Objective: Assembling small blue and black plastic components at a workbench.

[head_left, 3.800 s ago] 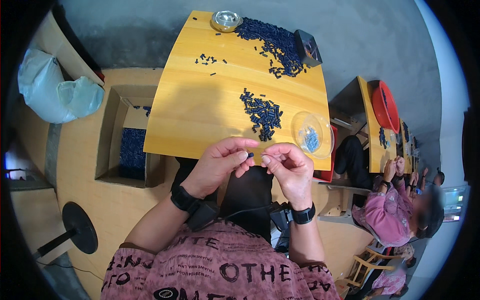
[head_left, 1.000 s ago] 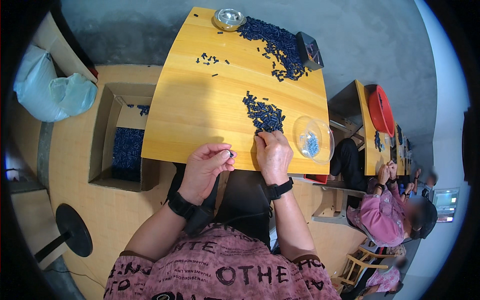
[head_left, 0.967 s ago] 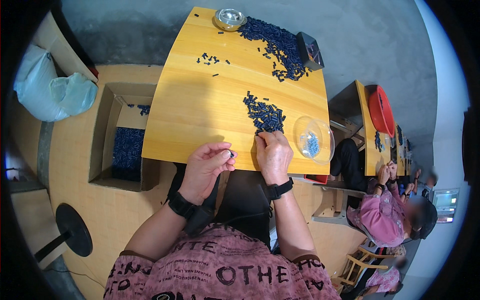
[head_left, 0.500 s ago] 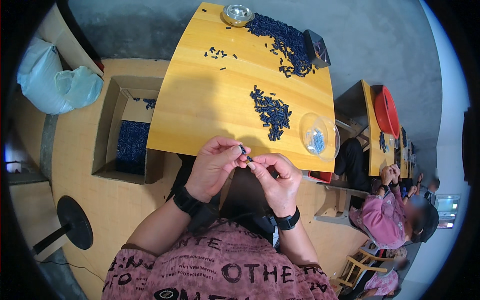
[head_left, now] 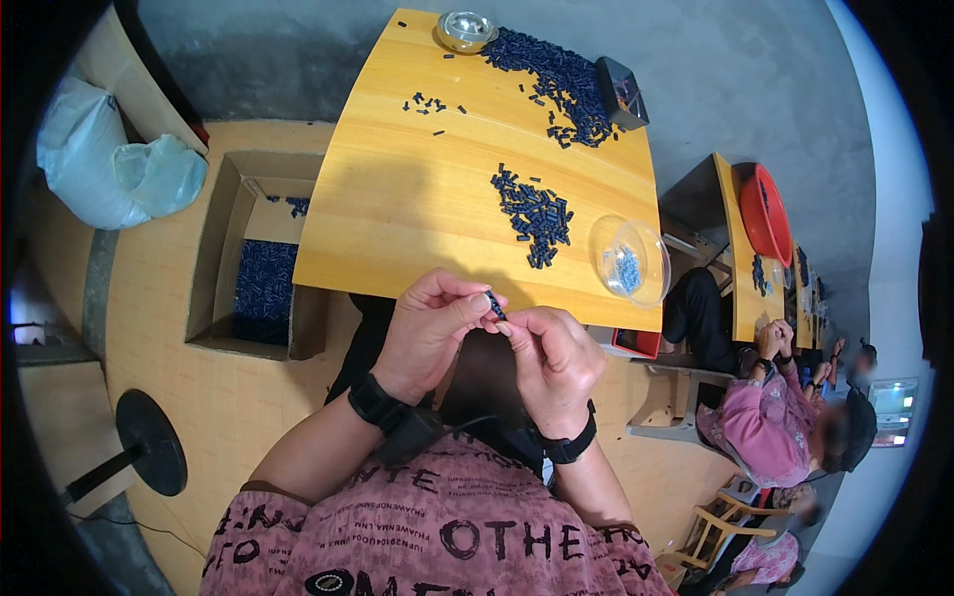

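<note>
Just off the near edge of the table, my left hand pinches a small dark tubular piece between thumb and fingers. My right hand has its thumb and forefinger closed at the lower end of the same piece, which is tilted. Whether the right fingertips hide another small part, I cannot tell. Past the hands, a small pile of dark tubular pieces lies on the yellow wooden table. To its right stands a clear round bowl with tiny pale blue bits in it.
A larger heap of dark pieces lies at the far edge, between a lidded glass bowl and a black box. Left of the table sits a cardboard box holding dark pieces. At right, a person works beside a red basin.
The two dark bits at my fingertips, seen slightly apart before, now line up as one piece. My right hand has turned a little. The view has shifted slightly.
</note>
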The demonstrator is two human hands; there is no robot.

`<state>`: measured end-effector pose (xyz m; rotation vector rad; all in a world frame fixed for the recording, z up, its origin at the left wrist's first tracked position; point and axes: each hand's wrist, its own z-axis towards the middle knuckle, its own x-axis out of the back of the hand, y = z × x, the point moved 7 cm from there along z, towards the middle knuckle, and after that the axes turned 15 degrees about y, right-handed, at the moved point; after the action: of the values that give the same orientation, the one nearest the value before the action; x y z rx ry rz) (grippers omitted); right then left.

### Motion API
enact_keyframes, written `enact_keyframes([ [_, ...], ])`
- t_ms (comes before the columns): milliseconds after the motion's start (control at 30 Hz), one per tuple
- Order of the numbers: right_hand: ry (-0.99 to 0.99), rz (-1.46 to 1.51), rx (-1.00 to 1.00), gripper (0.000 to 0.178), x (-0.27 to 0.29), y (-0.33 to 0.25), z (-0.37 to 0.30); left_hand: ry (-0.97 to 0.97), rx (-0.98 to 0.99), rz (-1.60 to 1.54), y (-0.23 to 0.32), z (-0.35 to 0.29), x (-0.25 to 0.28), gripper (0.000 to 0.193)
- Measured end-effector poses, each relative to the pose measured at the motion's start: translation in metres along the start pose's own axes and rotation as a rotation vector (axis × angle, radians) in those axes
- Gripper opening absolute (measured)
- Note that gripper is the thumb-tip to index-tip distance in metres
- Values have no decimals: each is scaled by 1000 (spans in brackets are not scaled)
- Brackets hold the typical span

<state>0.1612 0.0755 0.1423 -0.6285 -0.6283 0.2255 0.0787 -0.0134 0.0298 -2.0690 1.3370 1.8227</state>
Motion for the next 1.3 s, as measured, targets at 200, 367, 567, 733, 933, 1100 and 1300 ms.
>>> enact_keyframes([
  [200, 19, -65, 128, 12, 5, -11, -2, -17, -100, 92, 8, -8, -9, 12],
  [367, 17, -80, 186, 14, 8, -20, -5, -77, -189, 203, 19, -12, -17, 11],
  [567, -10, -60, 181, 16, 10, -24, -6, -112, -219, 288, 25, -17, -22, 14],
  [733, 8, -37, 211, 15, 9, -26, -5, -135, -173, 195, 24, -17, -19, 14],
  [933, 87, -33, 329, 18, 8, -27, -5, -158, -88, 132, 22, -15, -17, 14],
  [1100, 91, -74, 340, 21, 4, -20, -2, -162, -173, 180, 29, -10, -18, 11],
  [1300, 84, -86, 302, 20, -6, -7, 0, -22, -141, 299, 25, 3, -11, 14],
])
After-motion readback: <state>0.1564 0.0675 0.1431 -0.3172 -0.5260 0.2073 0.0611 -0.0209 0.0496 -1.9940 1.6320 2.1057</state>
